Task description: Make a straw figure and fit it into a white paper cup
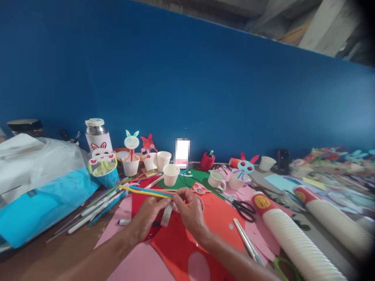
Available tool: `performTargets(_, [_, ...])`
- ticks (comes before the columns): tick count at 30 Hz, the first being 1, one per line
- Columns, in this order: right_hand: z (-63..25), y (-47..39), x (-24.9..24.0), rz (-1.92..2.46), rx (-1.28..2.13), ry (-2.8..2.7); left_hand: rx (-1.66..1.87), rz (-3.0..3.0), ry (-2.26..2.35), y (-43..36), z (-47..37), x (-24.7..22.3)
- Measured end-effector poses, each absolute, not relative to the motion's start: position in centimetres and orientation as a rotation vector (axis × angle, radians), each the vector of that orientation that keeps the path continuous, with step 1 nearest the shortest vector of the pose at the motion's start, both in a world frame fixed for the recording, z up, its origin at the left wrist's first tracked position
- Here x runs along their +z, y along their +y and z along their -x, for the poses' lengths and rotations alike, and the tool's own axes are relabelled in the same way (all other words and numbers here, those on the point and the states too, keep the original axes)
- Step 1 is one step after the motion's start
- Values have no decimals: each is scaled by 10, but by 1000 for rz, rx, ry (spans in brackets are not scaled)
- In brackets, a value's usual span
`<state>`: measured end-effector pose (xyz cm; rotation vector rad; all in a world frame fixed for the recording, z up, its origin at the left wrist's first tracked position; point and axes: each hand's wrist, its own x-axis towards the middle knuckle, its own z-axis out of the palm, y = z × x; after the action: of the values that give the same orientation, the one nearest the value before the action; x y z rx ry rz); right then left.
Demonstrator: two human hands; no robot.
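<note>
In front of me, my left hand (148, 214) and my right hand (190, 208) nearly meet over red paper. The fingers of both are closed around a small bundle of pipe cleaners, with a yellow pipe cleaner (139, 191) and a blue pipe cleaner (148, 191) pointing left. An orange one seems to lie along them. Below the fingers is a small pale strip (166, 216) with print, partly hidden. A dark marker (124, 222) lies behind my left wrist. Just beyond my right hand is a red paper piece with a pink face (200, 188).
Paper cups (171, 175) and rabbit-faced cup figures (131, 140) line the back by the blue wall (187, 78). Black-handled scissors (245, 210), a utility knife (246, 240) and a sleeve of stacked cups (295, 234) lie right. Markers (96, 207) and a blue bag (52, 203) lie left.
</note>
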<state>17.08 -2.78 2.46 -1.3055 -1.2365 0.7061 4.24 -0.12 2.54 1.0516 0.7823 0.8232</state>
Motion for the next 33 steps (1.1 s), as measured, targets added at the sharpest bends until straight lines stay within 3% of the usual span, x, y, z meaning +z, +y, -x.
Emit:
performTargets(7, [-172, -27, 24, 1190, 888, -1153, 823, -1080, 779, -2, -42, 31])
performTargets(33, [-175, -25, 31, 1248, 903, -1152, 781, -1006, 705, -3, -42, 32])
